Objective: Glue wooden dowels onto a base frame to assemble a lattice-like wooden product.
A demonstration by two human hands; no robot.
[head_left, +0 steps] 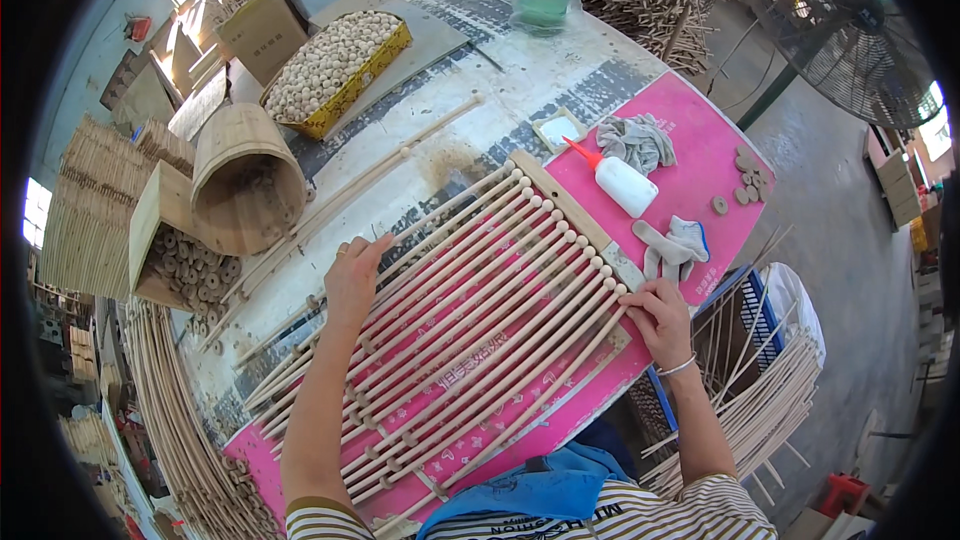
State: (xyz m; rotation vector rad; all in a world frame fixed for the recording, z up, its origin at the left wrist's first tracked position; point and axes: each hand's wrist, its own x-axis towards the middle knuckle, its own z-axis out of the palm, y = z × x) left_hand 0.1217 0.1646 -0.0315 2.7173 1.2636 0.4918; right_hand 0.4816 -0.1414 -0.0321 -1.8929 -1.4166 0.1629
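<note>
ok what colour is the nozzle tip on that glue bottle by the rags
Red: the white glue bottle has a red pointed nozzle, clearest in the head view, lying on the pink mat.

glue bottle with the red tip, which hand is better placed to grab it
Right, probably. The right hand rests at the rods' beaded ends, on the same side as the glue bottle; the left hand lies across the rods.

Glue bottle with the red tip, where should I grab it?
Grab the glue bottle round its fat white body, coming down from above. It lies on its side on the pink mat, red nozzle pointing up-left, so the thin tip gives little to hold. The grey rag lies just behind.
</note>
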